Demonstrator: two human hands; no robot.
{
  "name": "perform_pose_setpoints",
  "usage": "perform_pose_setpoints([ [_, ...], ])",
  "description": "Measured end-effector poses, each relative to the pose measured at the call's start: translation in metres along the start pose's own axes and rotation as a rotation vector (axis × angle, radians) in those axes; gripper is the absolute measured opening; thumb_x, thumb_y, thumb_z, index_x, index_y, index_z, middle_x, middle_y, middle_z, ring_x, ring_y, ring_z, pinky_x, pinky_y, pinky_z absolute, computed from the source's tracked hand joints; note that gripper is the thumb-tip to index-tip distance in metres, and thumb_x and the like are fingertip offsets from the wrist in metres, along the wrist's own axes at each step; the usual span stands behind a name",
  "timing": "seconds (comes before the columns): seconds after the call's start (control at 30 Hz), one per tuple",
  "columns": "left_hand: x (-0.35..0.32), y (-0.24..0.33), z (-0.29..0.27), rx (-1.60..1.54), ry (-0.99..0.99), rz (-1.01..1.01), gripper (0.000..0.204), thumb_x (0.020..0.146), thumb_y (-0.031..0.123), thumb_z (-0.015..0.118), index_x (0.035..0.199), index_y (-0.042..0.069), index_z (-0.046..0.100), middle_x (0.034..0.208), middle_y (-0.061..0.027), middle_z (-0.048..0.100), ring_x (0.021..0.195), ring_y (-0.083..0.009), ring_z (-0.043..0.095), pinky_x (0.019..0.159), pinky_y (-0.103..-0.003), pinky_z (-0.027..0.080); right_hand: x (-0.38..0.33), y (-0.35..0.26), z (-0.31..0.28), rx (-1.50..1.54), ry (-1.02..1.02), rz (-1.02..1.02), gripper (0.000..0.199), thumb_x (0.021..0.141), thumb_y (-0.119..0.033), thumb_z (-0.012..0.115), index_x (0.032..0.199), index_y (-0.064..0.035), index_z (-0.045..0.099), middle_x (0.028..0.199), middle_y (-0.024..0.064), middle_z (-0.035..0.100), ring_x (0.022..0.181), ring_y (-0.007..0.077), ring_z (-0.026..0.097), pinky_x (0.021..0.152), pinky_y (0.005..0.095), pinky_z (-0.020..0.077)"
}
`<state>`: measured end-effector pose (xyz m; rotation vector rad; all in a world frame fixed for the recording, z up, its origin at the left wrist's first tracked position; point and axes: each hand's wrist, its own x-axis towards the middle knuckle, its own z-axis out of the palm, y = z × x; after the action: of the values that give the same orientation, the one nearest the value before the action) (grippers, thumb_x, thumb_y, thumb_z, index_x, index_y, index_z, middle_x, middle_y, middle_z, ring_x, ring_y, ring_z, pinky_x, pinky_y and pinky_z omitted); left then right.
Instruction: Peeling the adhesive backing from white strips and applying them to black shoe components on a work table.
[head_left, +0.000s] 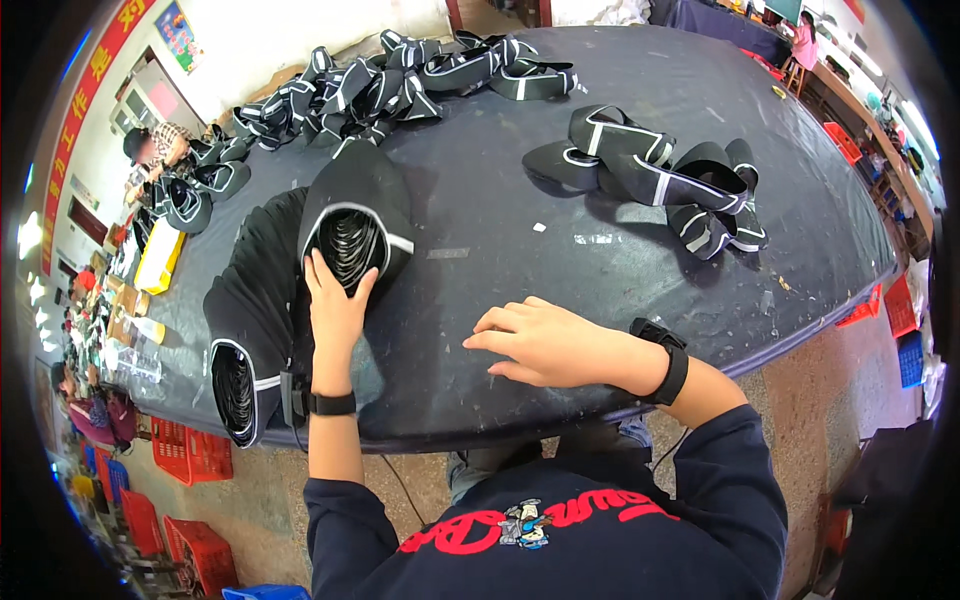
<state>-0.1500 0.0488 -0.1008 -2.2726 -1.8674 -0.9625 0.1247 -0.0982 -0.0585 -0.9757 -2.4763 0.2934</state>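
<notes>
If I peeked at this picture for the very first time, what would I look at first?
Probably the two bare hands in the middle: the left hand reaches into the open end of a thick stack of black pieces with white edging, while the right hand lies flat on the big dark table. Next you'd spot the loose black-and-white pieces, one heap at the table's far edge and a smaller pile to the right.
</notes>
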Motion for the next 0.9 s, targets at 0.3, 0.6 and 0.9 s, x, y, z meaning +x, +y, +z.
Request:
perform_pose_setpoints([
  [0.3,0.006,0.014,-0.001,0.084,0.052,0.16,0.072,0.072,0.038,0.076,0.127,0.004,0.047,0.137,-0.0281,0.035,0.125,-0.0451,0.035,0.103,-0.048,0.031,-0.037,0.012,-0.028,-0.013,0.013,0.151,0.03,0.082,-0.022,0.064,0.108,-0.0077,0.059,0.105,0.0076,0.057,0.095,0.0258,0.057,0.082,0.0387,0.0448],
  [0.6,0.025,-0.026,0.041,-0.592,-0.023,-0.226,0.102,0.067,0.008,0.077,0.141,-0.01,0.01,0.141,-0.0306,0.027,0.133,-0.0374,0.028,0.11,-0.038,0.023,-0.102,0.155,-0.073,-0.849,0.605,0.9,0.055,0.073,-0.03,0.071,0.118,-0.0049,0.052,0.12,0.0133,0.053,0.12,0.031,0.044,0.097,0.0476,0.033],
  [0.9,0.007,0.075,0.007,-0.099,0.245,0.229,0.089,0.07,0.027,0.078,0.141,0.008,0.029,0.142,-0.0261,0.022,0.131,-0.0408,0.025,0.108,-0.048,0.022,-0.032,0.064,-0.059,-0.284,0.653,0.668,0.021,0.076,-0.015,0.07,0.092,-0.0031,0.063,0.074,0.0127,0.065,0.064,0.0264,0.064,0.057,0.0336,0.0481],
])
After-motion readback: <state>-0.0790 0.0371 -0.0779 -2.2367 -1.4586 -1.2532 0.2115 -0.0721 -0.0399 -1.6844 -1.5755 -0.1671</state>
